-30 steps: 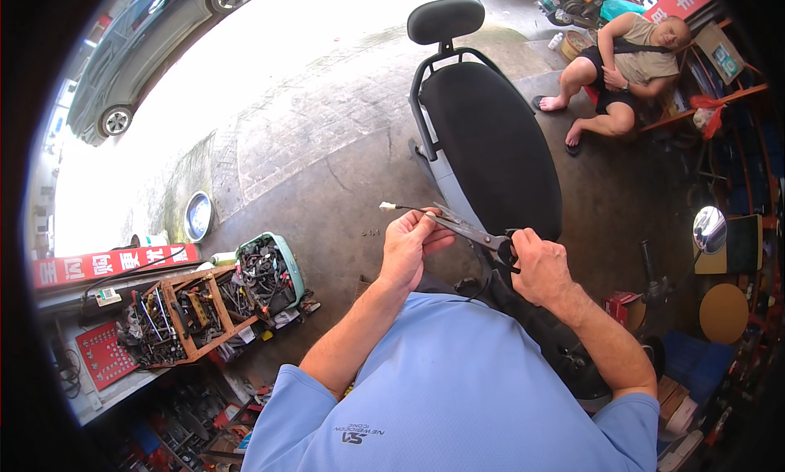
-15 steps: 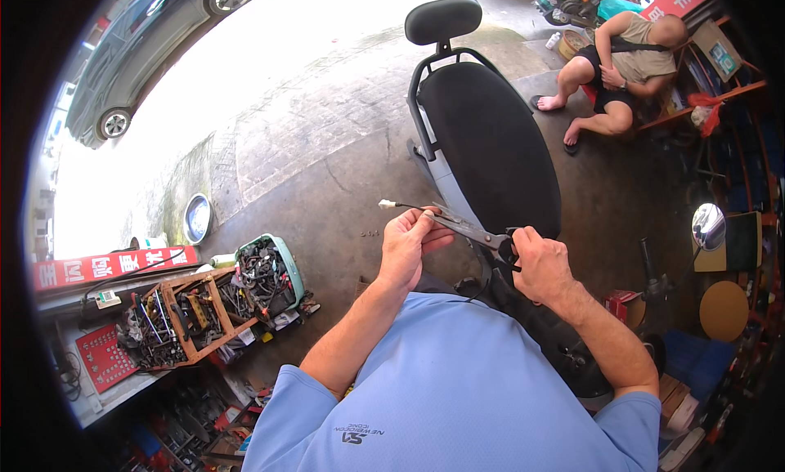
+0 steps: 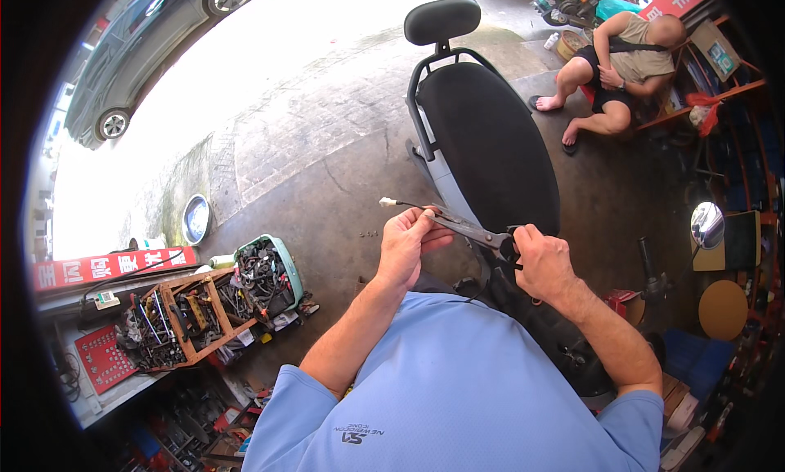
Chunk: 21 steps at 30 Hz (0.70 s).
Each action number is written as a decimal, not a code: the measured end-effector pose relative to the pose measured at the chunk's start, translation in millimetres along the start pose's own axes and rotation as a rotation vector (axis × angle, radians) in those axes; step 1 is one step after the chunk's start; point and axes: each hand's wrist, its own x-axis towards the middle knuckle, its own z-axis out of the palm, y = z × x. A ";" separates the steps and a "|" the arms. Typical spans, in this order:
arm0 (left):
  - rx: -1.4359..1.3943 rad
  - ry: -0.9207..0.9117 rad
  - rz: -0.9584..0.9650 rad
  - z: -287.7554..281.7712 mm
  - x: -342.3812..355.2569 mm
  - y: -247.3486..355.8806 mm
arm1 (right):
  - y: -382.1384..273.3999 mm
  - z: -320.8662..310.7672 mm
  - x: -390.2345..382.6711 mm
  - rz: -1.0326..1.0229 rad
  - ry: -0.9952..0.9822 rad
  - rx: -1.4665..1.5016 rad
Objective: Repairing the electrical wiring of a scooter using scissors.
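Observation:
My left hand pinches a thin dark wire between thumb and fingers. A small white plug connector sticks out at the wire's left end. My right hand is closed round the black handles of a pair of scissors. The scissor blades point left and reach the fingertips of my left hand, close to the wire; whether they touch it I cannot tell. Just beyond my hands is the long black seat of a scooter, with a padded backrest at its far end.
At left, a bench bears a wooden tray of tools and a green basket of parts. A round mirror stands at right. A person sits at far right by shelves. A grey car is parked at far left.
Hardly anything differs. Both hands keep their hold on the wire and scissors; the right hand and forearm have shifted very slightly to the right.

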 end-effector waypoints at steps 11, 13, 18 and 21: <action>-0.008 -0.015 -0.008 -3.0 0.8 0.5 | 0.9 -1.2 0.8 -0.023 0.007 -0.012; -0.011 -0.019 -0.009 -3.7 1.2 0.4 | 0.2 -1.0 0.8 -0.013 0.021 0.003; -0.014 -0.029 -0.009 -3.6 2.2 2.0 | 4.3 1.5 1.2 -0.019 0.016 -0.010; -0.012 -0.032 -0.012 -3.8 2.3 2.6 | 4.3 -0.2 1.7 -0.023 0.002 -0.009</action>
